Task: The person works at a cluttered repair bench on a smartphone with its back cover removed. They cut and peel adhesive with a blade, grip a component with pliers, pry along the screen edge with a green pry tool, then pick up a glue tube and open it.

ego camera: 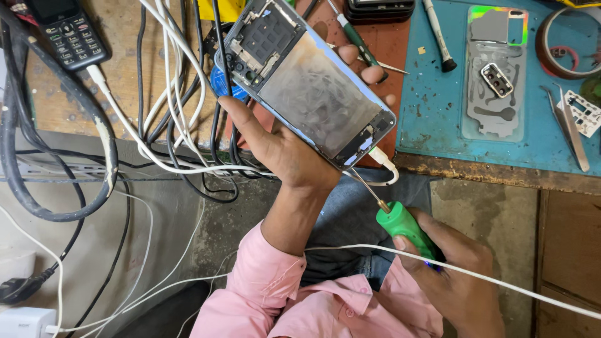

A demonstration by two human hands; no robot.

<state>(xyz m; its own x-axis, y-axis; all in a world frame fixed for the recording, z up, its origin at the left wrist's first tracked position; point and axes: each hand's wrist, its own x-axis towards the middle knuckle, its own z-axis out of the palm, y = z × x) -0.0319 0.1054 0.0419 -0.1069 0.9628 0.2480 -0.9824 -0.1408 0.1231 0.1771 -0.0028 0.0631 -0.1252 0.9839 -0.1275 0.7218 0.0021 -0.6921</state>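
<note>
My left hand (285, 141) holds an opened smartphone (307, 87) with its back cover off, the bare metal frame and circuit parts facing up. A white charging cable (385, 164) is plugged into its lower end. My right hand (447, 275) grips a screwdriver with a green handle (404, 226). Its thin metal tip (363, 184) touches the phone's lower edge beside the cable plug. The phone is held tilted above the front edge of the workbench.
A blue work mat (438, 119) carries a clear phone case (494, 75), tweezers (571, 125), a tape roll (566, 44) and other screwdrivers (438, 34). Tangled black and white cables (169, 94) hang at left beside a keypad phone (62, 31). A white charger (22, 322) lies below.
</note>
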